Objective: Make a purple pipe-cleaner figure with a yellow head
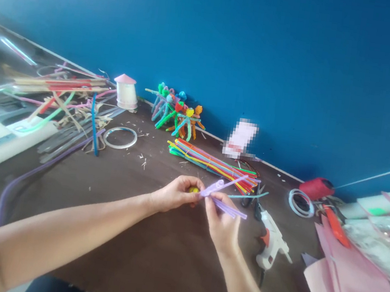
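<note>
Left hand [181, 193]: reaching in from the lower left on a long, nearly straight forearm, thumb and fingers closing on a small yellow piece [194, 190] and meeting the left end of a purple fuzzy-stem piece [215, 187]. Right hand [223, 224]: rising from the lower right, wrist bent toward its partner, thumb and fingers pinching the same purple piece with no gap showing. Purple piece: sitting between the two hands above the dark tabletop [151, 260], its body bunching into a coiled knot, one straight stem angling up to the right, further stems running out over the right hand. Beyond the hands: a banded bundle of multicoloured stems [207, 159] is lying just behind; a cluster of stem figures [184, 118] in green, blue, red, yellow and orange is standing near the blue wall [230, 40]. To the right, a white glue gun [273, 242] is resting on its side, near dark-handled scissors [246, 201]. Hard to make out: the fingers are covering most of the yellow piece, leaving its shape unclear; the purple stems are overlapping, defying an exact count; pixelation is masking a pale card [241, 137]; the picture's edges are cutting off both forearms.
</note>
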Action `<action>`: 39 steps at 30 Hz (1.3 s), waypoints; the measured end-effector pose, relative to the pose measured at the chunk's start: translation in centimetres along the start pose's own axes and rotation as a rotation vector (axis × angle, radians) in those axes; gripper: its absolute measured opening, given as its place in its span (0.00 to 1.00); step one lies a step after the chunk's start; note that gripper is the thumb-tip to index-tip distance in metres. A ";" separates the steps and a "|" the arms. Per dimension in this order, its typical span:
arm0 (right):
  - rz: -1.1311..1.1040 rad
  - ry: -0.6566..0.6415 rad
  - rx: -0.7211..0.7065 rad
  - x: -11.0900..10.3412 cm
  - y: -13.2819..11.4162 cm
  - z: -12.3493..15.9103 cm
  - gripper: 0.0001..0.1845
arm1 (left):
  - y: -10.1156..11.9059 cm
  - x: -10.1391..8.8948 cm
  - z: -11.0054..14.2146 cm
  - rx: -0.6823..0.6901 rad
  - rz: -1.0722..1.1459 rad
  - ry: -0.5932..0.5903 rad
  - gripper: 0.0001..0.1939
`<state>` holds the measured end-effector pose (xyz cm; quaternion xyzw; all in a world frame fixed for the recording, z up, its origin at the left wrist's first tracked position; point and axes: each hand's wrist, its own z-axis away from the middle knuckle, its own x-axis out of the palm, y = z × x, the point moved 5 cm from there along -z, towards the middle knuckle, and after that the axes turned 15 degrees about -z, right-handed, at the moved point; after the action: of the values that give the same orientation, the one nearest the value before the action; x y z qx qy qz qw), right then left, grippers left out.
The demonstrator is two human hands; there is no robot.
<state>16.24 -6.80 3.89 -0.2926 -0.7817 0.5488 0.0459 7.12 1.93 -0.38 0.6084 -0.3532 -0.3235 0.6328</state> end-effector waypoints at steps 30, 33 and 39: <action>-0.050 -0.163 -0.086 0.3 0.8 -0.5 0.05 | -0.8 0.1 -0.1 -0.322 0.223 -0.108 0.07; -0.067 -0.152 -0.038 0.3 1.0 -0.6 0.04 | -0.7 0.2 -0.1 -0.315 0.204 -0.107 0.08; -0.070 -0.175 -0.080 0.4 0.7 -0.5 0.04 | -0.7 0.4 -0.1 -0.333 0.177 -0.119 0.09</action>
<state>16.42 -5.99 3.39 -0.2176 -0.8137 0.5388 -0.0149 7.41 1.58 -1.05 0.4415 -0.3839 -0.3559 0.7287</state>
